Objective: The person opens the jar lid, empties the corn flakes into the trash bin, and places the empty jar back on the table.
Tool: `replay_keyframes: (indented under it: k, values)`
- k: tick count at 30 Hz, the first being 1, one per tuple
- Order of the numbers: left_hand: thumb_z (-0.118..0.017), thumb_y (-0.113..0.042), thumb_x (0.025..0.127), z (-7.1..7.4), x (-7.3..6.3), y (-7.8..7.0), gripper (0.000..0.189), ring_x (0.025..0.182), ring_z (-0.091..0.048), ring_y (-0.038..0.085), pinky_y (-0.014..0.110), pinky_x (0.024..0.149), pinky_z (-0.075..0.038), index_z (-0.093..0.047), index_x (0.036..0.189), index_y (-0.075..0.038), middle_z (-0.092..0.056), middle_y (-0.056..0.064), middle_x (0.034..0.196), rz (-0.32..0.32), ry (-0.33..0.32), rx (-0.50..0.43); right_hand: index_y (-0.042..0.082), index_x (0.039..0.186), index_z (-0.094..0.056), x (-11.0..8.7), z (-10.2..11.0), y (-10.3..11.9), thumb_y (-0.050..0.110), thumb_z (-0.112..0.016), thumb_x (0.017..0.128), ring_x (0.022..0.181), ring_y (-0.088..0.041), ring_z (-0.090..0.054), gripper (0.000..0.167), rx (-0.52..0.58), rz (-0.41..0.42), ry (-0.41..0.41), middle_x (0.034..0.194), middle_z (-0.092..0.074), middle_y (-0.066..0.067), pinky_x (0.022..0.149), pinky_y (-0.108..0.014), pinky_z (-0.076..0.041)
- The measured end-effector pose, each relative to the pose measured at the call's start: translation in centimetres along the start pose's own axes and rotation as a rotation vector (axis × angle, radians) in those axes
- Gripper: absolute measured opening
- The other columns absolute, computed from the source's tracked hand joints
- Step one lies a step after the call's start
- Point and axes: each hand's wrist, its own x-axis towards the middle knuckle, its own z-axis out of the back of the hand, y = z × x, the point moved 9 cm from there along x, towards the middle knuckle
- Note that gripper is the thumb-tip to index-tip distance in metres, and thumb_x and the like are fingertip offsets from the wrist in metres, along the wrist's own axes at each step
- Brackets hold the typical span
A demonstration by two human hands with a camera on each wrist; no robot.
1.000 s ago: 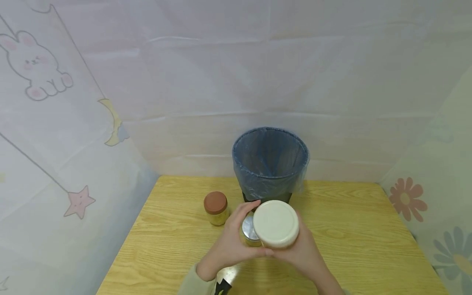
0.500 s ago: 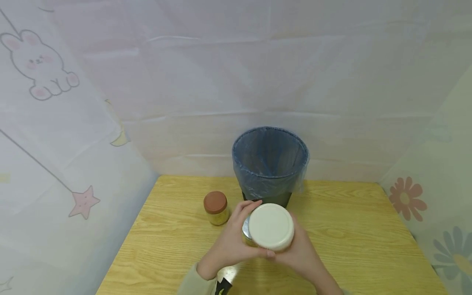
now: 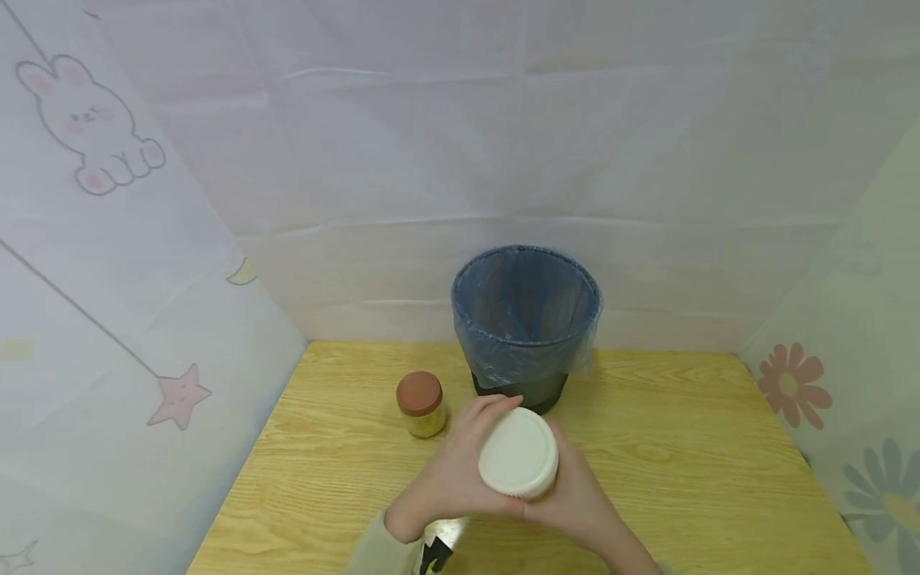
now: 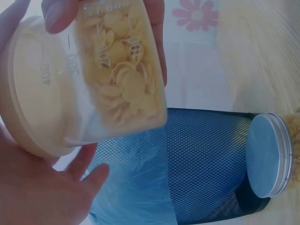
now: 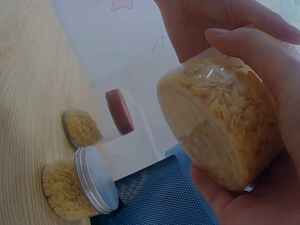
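Observation:
Both hands hold a clear plastic jar (image 4: pixel 124 70) of yellow flakes, its cream lid (image 3: pixel 519 453) facing up towards the head camera. My left hand (image 3: pixel 460 467) curls round the lid's side. On the other side my right hand (image 3: pixel 575 499) grips the jar body, thumb and fingers spread around it in the right wrist view. The jar hangs tilted above the table, its base showing in the right wrist view. Behind it stands a silver-lidded jar (image 5: pixel 70 187) of flakes, hidden in the head view. A brown-lidded jar (image 3: pixel 421 405) stands to the left.
A mesh bin (image 3: pixel 528 375) lined with a blue plastic bag stands at the back of the wooden table (image 3: pixel 683 447). Pale printed sheets (image 3: pixel 402 160) enclose the back and sides.
Both hands have brought the cream-lidded jar left and slightly nearer to me, tilting it further. It has come to cover the silver-lidded jar in the head view. The other jars and bin stay put.

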Motion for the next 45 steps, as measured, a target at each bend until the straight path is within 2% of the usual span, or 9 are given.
replay_keyframes:
  k: [6, 12, 16, 20, 26, 30, 34, 38, 45]
  values:
    - [-0.102, -0.043, 0.050, 0.1, 0.1, -0.3, 0.122, 0.135, -0.035, 0.014, 0.044, 0.105, -0.041, -0.039, 0.155, -0.038, -0.037, -0.013, 0.149, -0.030, -0.009, 0.044, 0.023, 0.144, -0.045, -0.1, -0.1, -0.3, 0.028, -0.101, 0.061, 0.114, -0.021, -0.058, 0.101, -0.006, -0.033, 0.009, 0.130, -0.059, 0.004, 0.094, -0.042, -0.050]
    - [-0.096, -0.042, 0.066, 0.8, 0.0, -0.1, 0.112, 0.132, -0.037, 0.020, 0.046, 0.100, -0.043, -0.035, 0.159, -0.030, -0.036, -0.005, 0.148, -0.064, -0.107, -0.039, 0.028, 0.145, -0.045, -0.2, -0.6, -0.7, 0.028, -0.102, 0.060, 0.111, -0.024, -0.059, 0.102, 0.072, -0.087, 0.034, 0.129, -0.059, 0.003, 0.091, -0.040, -0.052]
    - [-0.082, -0.060, 0.078, 1.6, -0.1, -0.2, 0.099, 0.128, -0.040, 0.024, 0.047, 0.097, -0.043, -0.038, 0.157, -0.022, -0.040, -0.001, 0.146, -0.126, -0.183, -0.058, 0.029, 0.145, -0.045, -0.2, -0.7, -0.8, 0.027, -0.103, 0.058, 0.110, -0.026, -0.059, 0.104, 0.084, -0.102, 0.045, 0.129, -0.059, 0.001, 0.089, -0.038, -0.053]
    - [-0.068, -0.073, 0.083, 2.0, -0.2, -0.2, 0.095, 0.124, -0.042, 0.024, 0.045, 0.095, -0.044, -0.040, 0.155, -0.019, -0.044, 0.000, 0.145, -0.145, -0.211, -0.082, 0.029, 0.147, -0.043, -0.3, -0.6, -0.8, 0.025, -0.102, 0.060, 0.111, -0.026, -0.059, 0.105, 0.078, -0.103, 0.043, 0.131, -0.057, 0.000, 0.087, -0.038, -0.055]
    - [-0.077, -0.070, 0.077, 2.7, -0.6, 0.4, 0.102, 0.121, -0.043, 0.024, 0.044, 0.094, -0.045, -0.040, 0.154, -0.014, -0.045, -0.001, 0.143, -0.092, -0.265, -0.080, 0.026, 0.146, -0.044, -0.4, 0.3, -1.0, 0.027, -0.103, 0.058, 0.109, -0.024, -0.062, 0.105, 0.042, -0.132, -0.011, 0.130, -0.059, 0.001, 0.087, -0.036, -0.055]
    - [-0.097, -0.046, 0.065, 3.1, -0.9, 0.8, 0.112, 0.125, -0.044, 0.024, 0.046, 0.099, -0.041, -0.036, 0.155, -0.021, -0.044, -0.003, 0.147, -0.046, -0.293, -0.077, 0.024, 0.147, -0.043, -0.5, 1.2, -1.5, 0.030, -0.103, 0.058, 0.112, -0.022, -0.060, 0.108, 0.012, -0.174, -0.046, 0.131, -0.058, 0.002, 0.091, -0.040, -0.052]
    - [-0.103, -0.027, 0.056, 3.2, -0.9, 1.2, 0.121, 0.128, -0.046, 0.024, 0.045, 0.105, -0.039, -0.033, 0.155, -0.026, -0.046, -0.003, 0.148, -0.016, -0.300, -0.118, 0.025, 0.148, -0.042, -0.5, 2.2, -1.9, 0.031, -0.103, 0.056, 0.119, -0.022, -0.056, 0.112, -0.028, -0.177, -0.077, 0.135, -0.056, 0.004, 0.098, -0.051, -0.046]
    - [-0.104, -0.027, 0.054, 3.2, -1.0, 1.6, 0.123, 0.128, -0.049, 0.023, 0.044, 0.107, -0.040, -0.032, 0.153, -0.026, -0.048, -0.004, 0.145, 0.015, -0.299, -0.158, 0.026, 0.149, -0.042, -0.3, 3.1, -1.6, 0.031, -0.104, 0.055, 0.121, -0.021, -0.055, 0.113, -0.062, -0.147, -0.109, 0.136, -0.055, 0.004, 0.099, -0.055, -0.043]
    - [-0.105, -0.028, 0.053, 3.1, -1.6, 2.5, 0.124, 0.126, -0.051, 0.020, 0.046, 0.106, -0.041, -0.032, 0.153, -0.029, -0.050, -0.005, 0.140, 0.079, -0.298, -0.198, 0.025, 0.150, -0.038, -0.1, 4.4, -1.4, 0.027, -0.103, 0.057, 0.121, -0.019, -0.053, 0.114, -0.100, -0.149, -0.145, 0.137, -0.052, 0.003, 0.099, -0.043, -0.045]
